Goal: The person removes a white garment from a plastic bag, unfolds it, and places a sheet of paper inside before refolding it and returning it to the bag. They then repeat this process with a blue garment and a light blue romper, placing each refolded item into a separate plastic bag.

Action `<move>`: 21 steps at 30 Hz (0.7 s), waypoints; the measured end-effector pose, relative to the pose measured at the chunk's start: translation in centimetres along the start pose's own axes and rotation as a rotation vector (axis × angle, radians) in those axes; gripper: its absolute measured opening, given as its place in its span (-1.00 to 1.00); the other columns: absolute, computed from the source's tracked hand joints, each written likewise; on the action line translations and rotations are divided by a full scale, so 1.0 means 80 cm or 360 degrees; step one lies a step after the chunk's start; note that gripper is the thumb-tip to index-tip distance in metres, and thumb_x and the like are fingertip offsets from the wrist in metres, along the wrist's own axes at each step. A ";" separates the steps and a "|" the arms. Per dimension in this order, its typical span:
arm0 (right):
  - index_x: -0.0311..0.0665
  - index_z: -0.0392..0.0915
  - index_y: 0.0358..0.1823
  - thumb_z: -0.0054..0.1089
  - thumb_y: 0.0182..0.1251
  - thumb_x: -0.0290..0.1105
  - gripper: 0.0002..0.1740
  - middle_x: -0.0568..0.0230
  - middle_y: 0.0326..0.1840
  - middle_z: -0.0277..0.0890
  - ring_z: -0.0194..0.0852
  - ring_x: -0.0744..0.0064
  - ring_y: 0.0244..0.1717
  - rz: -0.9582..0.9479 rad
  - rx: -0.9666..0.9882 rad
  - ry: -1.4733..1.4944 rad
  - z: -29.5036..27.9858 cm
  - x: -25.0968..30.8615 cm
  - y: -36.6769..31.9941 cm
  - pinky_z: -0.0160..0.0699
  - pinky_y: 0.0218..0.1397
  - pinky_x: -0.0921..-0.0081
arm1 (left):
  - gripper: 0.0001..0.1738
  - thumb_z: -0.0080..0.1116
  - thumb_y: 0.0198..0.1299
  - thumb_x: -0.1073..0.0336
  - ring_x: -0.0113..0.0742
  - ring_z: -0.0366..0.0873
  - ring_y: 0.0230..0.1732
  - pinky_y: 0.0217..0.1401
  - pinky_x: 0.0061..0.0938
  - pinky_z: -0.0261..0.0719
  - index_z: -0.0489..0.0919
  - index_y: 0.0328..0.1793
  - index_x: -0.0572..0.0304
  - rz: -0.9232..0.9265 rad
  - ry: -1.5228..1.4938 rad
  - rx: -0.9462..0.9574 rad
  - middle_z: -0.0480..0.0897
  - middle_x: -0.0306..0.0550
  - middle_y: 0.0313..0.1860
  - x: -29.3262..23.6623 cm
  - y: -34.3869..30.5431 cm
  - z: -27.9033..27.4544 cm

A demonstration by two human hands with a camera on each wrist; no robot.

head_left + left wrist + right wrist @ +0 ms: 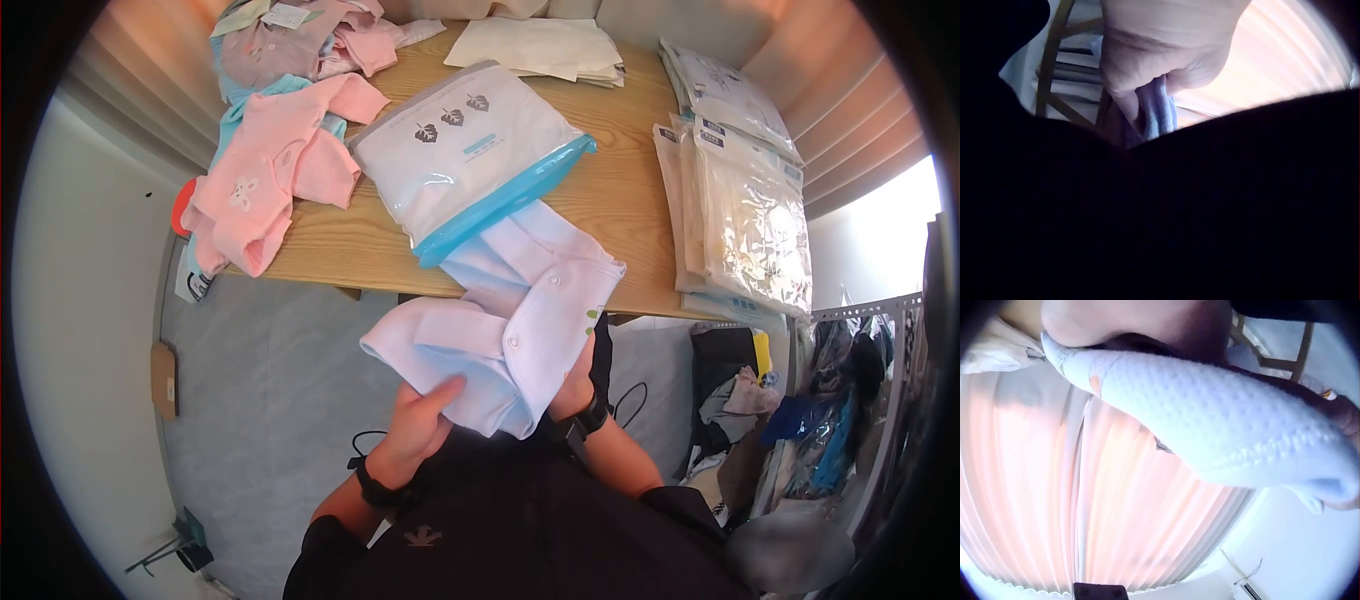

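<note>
A pale blue baby top [520, 335] with snap buttons and a small green print is held up in front of the body, partly folded, over the table's front edge. My left hand [425, 415] pinches its lower left side, thumb on top; in the left wrist view, cloth [1157, 106] bunches between the fingers. On the right side my right hand [573, 385] grips the top, its fingers mostly hidden behind the cloth. The right wrist view shows the dimpled fabric [1210, 419] folded against that hand. The top's far end overlaps a clear zip bag [480, 150] with blue trim.
The wooden table [620, 150] carries a pink baby garment [265, 165] and a pile of clothes [300, 40] at left. White sheets [540, 50] lie at the back, and stacked clear packages [745, 210] at right. Below right hang bagged clothes [840, 390] on a rack.
</note>
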State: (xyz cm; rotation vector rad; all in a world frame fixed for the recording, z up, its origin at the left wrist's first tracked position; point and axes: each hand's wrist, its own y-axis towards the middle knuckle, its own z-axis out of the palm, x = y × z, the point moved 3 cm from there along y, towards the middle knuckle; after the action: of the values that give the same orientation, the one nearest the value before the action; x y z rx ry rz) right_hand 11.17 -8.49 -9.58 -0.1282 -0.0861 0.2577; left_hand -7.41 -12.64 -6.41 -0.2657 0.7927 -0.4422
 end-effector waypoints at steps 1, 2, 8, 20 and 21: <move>-0.36 0.19 0.53 -0.28 0.58 0.14 -0.22 -0.17 0.46 0.36 0.41 -0.13 0.41 0.0003 -0.0088 -0.0124 0.019 -0.002 0.003 0.42 0.49 0.01 | -0.46 0.12 0.39 0.56 -0.17 0.51 0.35 0.44 -0.21 0.48 0.34 0.47 0.29 -0.0004 0.0005 0.0015 0.53 -0.03 0.35 0.000 0.000 0.003; -0.36 0.15 0.55 -0.30 0.58 0.16 -0.20 -0.19 0.47 0.34 0.39 -0.15 0.42 0.0003 -0.0023 -0.0242 0.034 -0.003 0.007 0.41 0.50 0.01 | -0.47 0.12 0.39 0.55 -0.18 0.51 0.35 0.44 -0.21 0.48 0.34 0.47 0.28 0.0015 0.0031 0.0039 0.53 -0.03 0.35 0.001 0.001 0.005; -0.35 0.21 0.51 -0.32 0.58 0.16 -0.22 -0.15 0.39 0.41 0.47 -0.10 0.35 -0.0160 0.0133 -0.0359 0.061 -0.001 -0.003 0.50 0.43 0.03 | -0.48 0.10 0.42 0.53 -0.26 0.49 0.34 0.43 -0.28 0.46 0.33 0.48 0.28 0.0122 0.0235 0.0183 0.52 -0.06 0.33 0.005 -0.011 0.015; -0.35 0.38 0.35 -0.30 0.60 0.07 -0.35 -0.01 0.23 0.53 0.58 0.03 0.19 -0.0303 0.0068 0.0080 0.029 0.028 -0.069 0.59 0.31 0.07 | -0.45 0.22 0.34 0.47 -0.30 0.47 0.34 0.40 -0.30 0.43 0.39 0.44 0.31 0.0252 0.0772 0.0500 0.53 -0.07 0.32 -0.026 -0.046 0.037; -0.35 0.39 0.34 -0.30 0.60 0.06 -0.35 0.00 0.21 0.54 0.59 0.04 0.18 -0.0327 0.0062 0.0078 0.032 0.031 -0.070 0.60 0.30 0.07 | -0.45 0.22 0.33 0.49 -0.29 0.47 0.34 0.41 -0.29 0.43 0.40 0.44 0.31 0.0251 0.0629 0.0476 0.53 -0.06 0.32 -0.024 -0.037 0.037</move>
State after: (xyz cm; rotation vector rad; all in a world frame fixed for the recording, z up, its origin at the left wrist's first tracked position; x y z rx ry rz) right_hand 14.71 -12.96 -6.10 -0.0860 -0.0448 0.0509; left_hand -7.26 -14.13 -2.09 0.1689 1.1092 -0.4640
